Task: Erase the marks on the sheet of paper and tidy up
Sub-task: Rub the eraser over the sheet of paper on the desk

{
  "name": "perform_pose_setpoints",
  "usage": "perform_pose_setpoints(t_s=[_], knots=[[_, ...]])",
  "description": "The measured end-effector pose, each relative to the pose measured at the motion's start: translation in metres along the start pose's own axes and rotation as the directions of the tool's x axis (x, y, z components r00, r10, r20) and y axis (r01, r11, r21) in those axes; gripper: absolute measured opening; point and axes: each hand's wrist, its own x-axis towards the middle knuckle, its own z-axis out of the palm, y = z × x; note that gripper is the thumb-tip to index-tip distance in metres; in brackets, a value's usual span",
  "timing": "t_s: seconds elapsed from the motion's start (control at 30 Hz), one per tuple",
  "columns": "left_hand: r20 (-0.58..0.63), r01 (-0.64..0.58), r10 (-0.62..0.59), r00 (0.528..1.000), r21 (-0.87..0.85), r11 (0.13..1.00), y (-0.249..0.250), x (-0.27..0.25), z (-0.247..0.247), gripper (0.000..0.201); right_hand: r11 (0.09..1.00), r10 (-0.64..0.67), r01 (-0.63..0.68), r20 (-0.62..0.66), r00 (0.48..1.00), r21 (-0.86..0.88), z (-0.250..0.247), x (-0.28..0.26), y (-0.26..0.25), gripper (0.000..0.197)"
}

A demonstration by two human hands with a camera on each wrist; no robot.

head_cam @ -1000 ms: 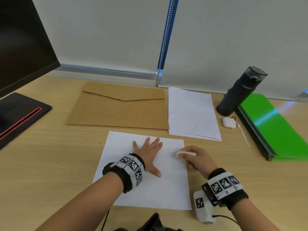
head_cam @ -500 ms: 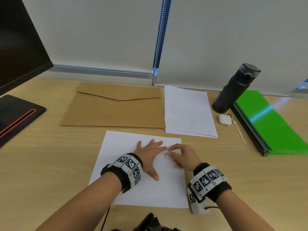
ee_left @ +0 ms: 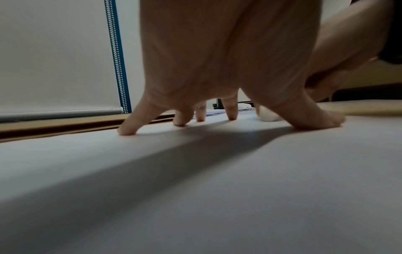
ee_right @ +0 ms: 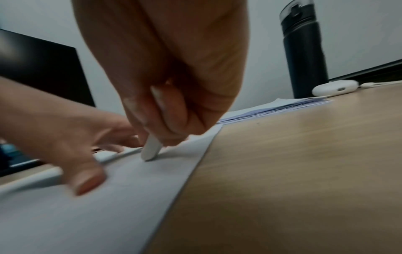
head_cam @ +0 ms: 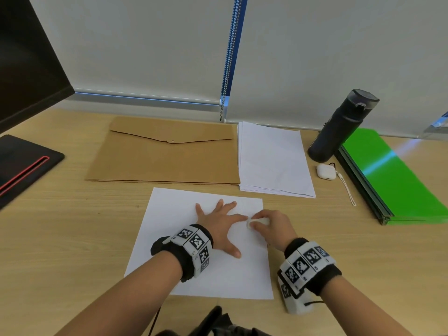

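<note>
**On the desk: erasing under way, tidying not begun**

Nearest, on the sheet of paper (head_cam: 169, 238), left hand (head_cam: 219, 227) spread flat, fingers straight, pressing the sheet down on the desk (head_cam: 60, 238). Just beside its index finger, right hand (head_cam: 269, 226) curled round a white eraser (ee_right: 151, 149), tip touching the paper near the right edge. No marks discernible; too faint to judge. Judged mid-erase. Farther back, brown folder (head_cam: 164, 154) and paper stack (head_cam: 274, 161) lying untouched; putting away apparently outstanding.
</note>
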Motion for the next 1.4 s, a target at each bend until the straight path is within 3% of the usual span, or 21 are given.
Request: perform_pose_setpoints(t_s=[0.1,0.17,0.3,0.37,0.47,0.53,0.7,0.87,1.07,1.13,1.23,1.4], knots=[[0.022,0.015,-0.017,1.000,0.062,0.998,0.004,0.002,0.004,0.105,0.996,-0.001,0.019,0.197,0.980,-0.089,0.006,-0.017,-0.001,0.017],[0.036,0.022,-0.025,0.999,0.089,0.996,0.004,0.003,0.005,0.108,0.995,0.008,0.017,0.252,0.968,-0.096,0.003,-0.016,-0.004,0.019],[0.040,0.042,-0.046,0.998,0.097,0.994,0.005,0.002,0.004,0.115,0.996,0.055,-0.056,0.017,0.998,0.065,0.000,0.002,-0.005,0.016],[0.039,0.047,-0.051,0.998,0.089,0.995,0.005,0.001,0.004,0.117,0.997,0.052,-0.050,-0.020,0.998,0.060,0.006,-0.001,-0.002,0.018],[0.044,0.047,-0.050,0.998,0.081,0.996,0.005,0.002,0.004,0.118,0.999,0.032,-0.027,0.195,0.980,-0.030,0.012,-0.019,-0.002,0.019],[0.047,0.048,-0.052,0.998,0.085,0.995,0.005,0.003,0.004,0.118,0.998,0.048,-0.038,0.256,0.966,-0.045,0.006,-0.016,-0.006,0.021],[0.053,0.053,-0.057,0.997,0.086,0.995,0.005,0.003,0.005,0.118,0.996,0.086,-0.085,-0.049,0.995,0.027,0.001,0.008,-0.009,0.023],[0.062,0.049,-0.054,0.997,0.086,0.995,0.005,0.003,0.005,0.118,0.995,0.067,-0.048,0.241,0.968,-0.085,0.011,-0.021,-0.009,0.023],[0.066,0.048,-0.053,0.996,0.077,0.996,0.006,0.002,0.003,0.117,0.997,0.078,-0.078,-0.041,0.996,0.010,0.004,0.002,-0.008,0.023],[0.072,0.044,-0.050,0.996,0.079,0.996,0.006,0.003,0.003,0.118,0.998,0.022,-0.021,0.020,1.000,-0.066,0.015,-0.013,-0.003,0.024],[0.078,0.040,-0.048,0.996,0.093,0.995,0.005,0.004,0.003,0.118,0.995,0.051,-0.037,0.164,0.985,-0.087,0.014,-0.023,-0.003,0.020],[0.083,0.046,-0.053,0.995,0.088,0.995,0.007,0.002,0.002,0.118,0.996,0.054,-0.059,-0.074,0.996,-0.062,0.002,0.002,-0.002,0.022]])
